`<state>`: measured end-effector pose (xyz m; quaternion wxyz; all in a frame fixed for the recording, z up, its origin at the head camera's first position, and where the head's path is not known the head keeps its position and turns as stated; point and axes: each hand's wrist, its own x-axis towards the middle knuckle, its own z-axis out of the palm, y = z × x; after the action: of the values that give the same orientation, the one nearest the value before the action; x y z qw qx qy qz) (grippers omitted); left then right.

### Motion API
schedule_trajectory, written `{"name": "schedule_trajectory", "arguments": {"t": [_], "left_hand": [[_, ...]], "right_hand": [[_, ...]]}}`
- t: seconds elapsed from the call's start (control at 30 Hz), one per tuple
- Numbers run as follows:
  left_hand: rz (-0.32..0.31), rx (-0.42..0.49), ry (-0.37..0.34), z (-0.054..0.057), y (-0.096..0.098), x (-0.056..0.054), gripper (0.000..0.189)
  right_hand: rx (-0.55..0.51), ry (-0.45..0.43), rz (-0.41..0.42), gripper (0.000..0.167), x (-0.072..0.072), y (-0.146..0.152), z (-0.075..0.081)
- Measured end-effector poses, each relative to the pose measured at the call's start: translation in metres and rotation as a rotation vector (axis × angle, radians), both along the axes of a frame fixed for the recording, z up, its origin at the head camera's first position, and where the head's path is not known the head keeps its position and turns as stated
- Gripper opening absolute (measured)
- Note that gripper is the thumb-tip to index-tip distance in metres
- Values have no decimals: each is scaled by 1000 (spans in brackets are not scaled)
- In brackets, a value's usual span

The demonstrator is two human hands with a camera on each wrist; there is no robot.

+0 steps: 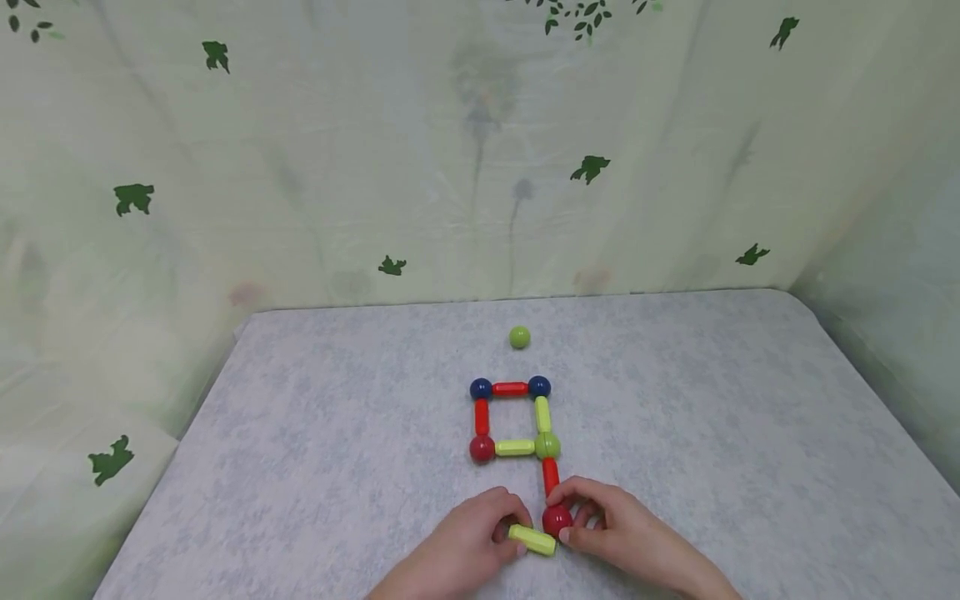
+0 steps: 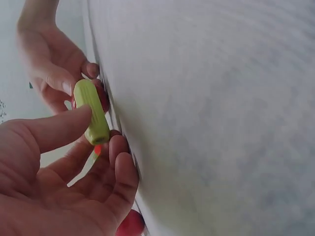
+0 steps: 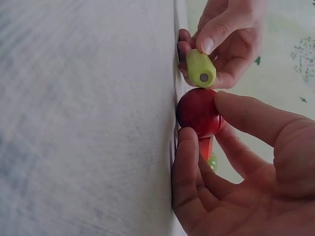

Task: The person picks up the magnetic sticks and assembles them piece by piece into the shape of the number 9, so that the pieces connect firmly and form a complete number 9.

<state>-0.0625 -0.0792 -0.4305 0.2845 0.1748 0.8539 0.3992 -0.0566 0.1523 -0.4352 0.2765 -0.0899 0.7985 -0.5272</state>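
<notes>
My left hand (image 1: 474, 533) pinches a yellow-green magnetic rod (image 1: 532, 540) between thumb and fingers; a metal disc shows in its end in the right wrist view. Just right of the rod, my right hand (image 1: 618, 527) holds a dark red ball (image 1: 557, 521) with thumb and fingers, low at the table surface. A red rod (image 1: 551, 477) runs from that ball up to a green ball (image 1: 547, 445). The green ball is one corner of a flat square of rods and balls. Whether the held rod touches the red ball I cannot tell.
The square's other corners are two blue balls (image 1: 539, 387) and a red ball (image 1: 482, 448), joined by red and yellow-green rods (image 1: 515, 447). A loose green ball (image 1: 520, 337) lies behind it on the grey table (image 1: 337, 400). A leaf-patterned curtain (image 1: 420, 167) hangs at the back.
</notes>
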Motion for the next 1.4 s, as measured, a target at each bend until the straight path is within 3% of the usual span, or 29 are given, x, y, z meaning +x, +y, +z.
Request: {"name": "schedule_trajectory", "arguments": {"t": [0.1,0.27,0.83,1.0,1.17,1.4], "left_hand": [[69,9,-1,-1,-6,0,17],[112,37,61,-2,-13,0,17],[124,51,49,0,-13,-1,17],[88,57,50,4,-16,-4,18],[44,57,102,17,-20,-18,18],[58,81,227,36,-26,-62,19]], "right_hand": [[-3,2,-1,29,0,0,0],[-17,14,6,28,1,1,-1],[-21,17,18,28,0,2,-2],[-19,20,19,28,0,2,-2],[-15,38,26,26,1,2,-2],[-16,40,33,25,1,2,-2]]}}
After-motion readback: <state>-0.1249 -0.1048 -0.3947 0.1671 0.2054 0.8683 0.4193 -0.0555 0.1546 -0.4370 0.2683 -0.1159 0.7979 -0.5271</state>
